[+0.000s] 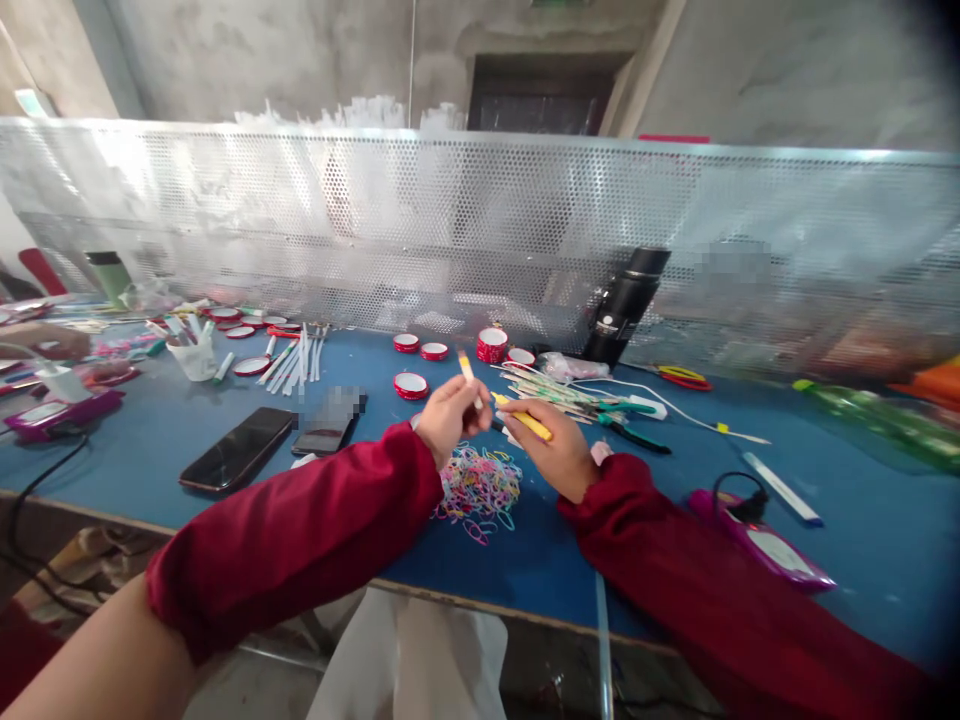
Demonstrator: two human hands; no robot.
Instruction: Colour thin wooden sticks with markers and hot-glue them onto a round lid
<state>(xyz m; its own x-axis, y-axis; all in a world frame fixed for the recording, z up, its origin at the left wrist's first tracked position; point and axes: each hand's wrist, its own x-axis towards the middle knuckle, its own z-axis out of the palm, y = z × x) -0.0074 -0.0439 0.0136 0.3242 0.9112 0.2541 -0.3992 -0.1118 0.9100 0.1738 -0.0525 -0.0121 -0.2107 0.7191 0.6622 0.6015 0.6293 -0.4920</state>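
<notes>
My left hand is closed in a pinch on a thin white stick with an orange tip that points up and away. My right hand is closed around a yellow pen-like stick lying across its fingers. The two hands meet above the blue table. Just below them lies a heap of coloured rubber bands. Both forearms wear dark red sleeves. A loose bundle of more sticks lies beyond my right hand.
Two phones lie left of my arm. Red-rimmed round lids, a white cup of sticks, a black flask, pliers, a purple pouch and a perforated metal screen surround the spot. Another person's hand is at far left.
</notes>
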